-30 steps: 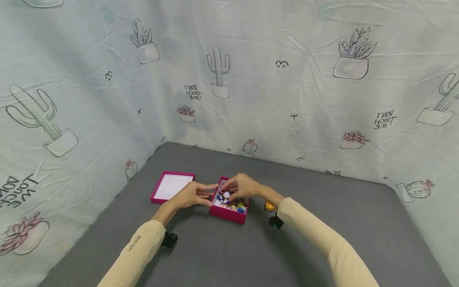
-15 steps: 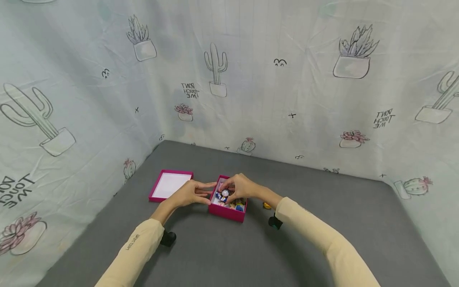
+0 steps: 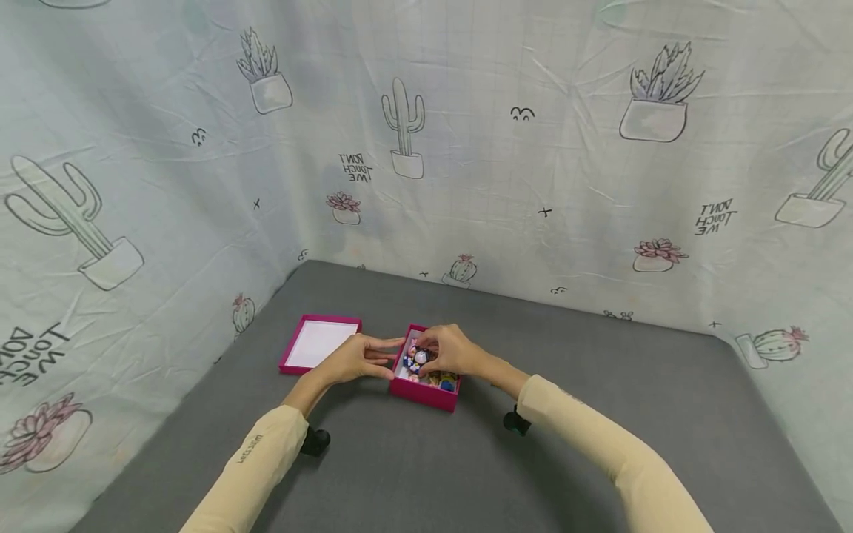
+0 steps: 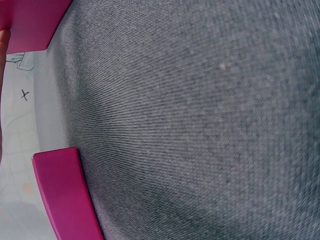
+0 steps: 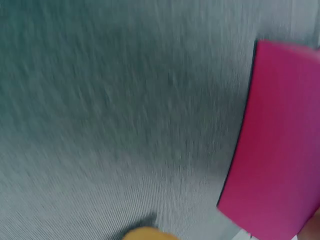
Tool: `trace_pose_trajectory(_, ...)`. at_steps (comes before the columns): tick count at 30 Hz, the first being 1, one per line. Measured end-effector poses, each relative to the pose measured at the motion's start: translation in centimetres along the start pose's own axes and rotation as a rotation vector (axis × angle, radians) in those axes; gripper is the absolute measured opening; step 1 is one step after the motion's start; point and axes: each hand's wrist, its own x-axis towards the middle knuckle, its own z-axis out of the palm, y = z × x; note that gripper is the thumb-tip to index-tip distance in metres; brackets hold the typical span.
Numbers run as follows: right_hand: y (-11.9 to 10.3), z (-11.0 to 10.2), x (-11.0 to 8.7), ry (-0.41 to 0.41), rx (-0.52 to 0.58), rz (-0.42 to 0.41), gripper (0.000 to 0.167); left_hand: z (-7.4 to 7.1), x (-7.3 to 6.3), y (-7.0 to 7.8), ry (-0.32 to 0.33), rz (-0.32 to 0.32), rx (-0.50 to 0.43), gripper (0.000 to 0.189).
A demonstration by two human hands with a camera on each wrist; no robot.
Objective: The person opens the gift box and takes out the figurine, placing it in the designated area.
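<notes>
- Left sleeve (image 3: 249, 466): cream, dark lettering, comes in from the near left of the pink box (image 3: 423, 394).
- Lid (image 3: 323, 343): pink rim, white inside facing up, lies left of the pink box, apart from it; its near right corner is hidden behind the left hand.
- Black wrist device (image 3: 316, 443): at the left cuff, nearer the person than the pink box.
- Left hand (image 3: 353, 359): fingers extended, thumb spread from them, nothing held; fingertips touch the left side of the pink box.
- Pink box: upright, no lid on, pale inside; sits between the two hands.
- Blue-and-white figurine (image 3: 418, 359): inside the pink box, left part; partly covered by fingers.
- Small toys: inside the pink box along its near side, incl. a blue one (image 3: 448, 383) at the near right corner; too small to identify.
- Right hand (image 3: 455, 350): reaches over the right side of the pink box, fingers and thumb curled, pinching the figurine.
- Second wrist device (image 3: 516, 422): black, at the right cuff, near right of the pink box.
- Yellow-orange object (image 5: 149, 234): apart from the pink box, seen only in the right wrist view, mostly cut off; can't tell what.
- Right sleeve (image 3: 613, 451): cream, comes in from the near right of the pink box.
- Table (image 3: 620, 377): grey, fabric-like surface, under the pink box.
- Curtain (image 3: 480, 163): pale, potted-cactus print, mirrored lettering, beyond and left of the pink box.
</notes>
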Motion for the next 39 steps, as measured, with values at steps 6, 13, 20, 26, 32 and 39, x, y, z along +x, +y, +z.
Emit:
trace_pose_trajectory(6,-1.8,0.5,-1.2,0.165,-0.002,0.111,0.046,0.2,0.0,0.3,0.011,0.006,-0.001,0.064)
trace_pose_trajectory(13,-3.0,1.0,-1.3,0.182,-0.055,0.275,0.046,0.3,0.0,0.6,0.014,0.016,0.014,0.064)
trace_pose_trajectory(20,-3.1,1.8,-1.2,0.156,-0.160,0.269,0.038,0.7,-0.1,0.1,0.023,-0.015,0.026,0.064)
trace_pose_trajectory(26,-3.4,2.0,-1.4,0.165,-0.142,0.275,0.041,0.9,-0.5,0.0,0.042,-0.018,0.034,0.064)
trace_pose_trajectory(32,-2.9,1.4,-1.8,0.175,0.002,0.263,0.040,1.0,-0.7,-0.1,0.043,-0.006,0.052,0.063)
trace_pose_trajectory(39,-1.4,0.0,-2.5,0.120,0.148,0.120,0.044,1.0,-0.5,-0.3,0.040,0.021,0.050,0.061)
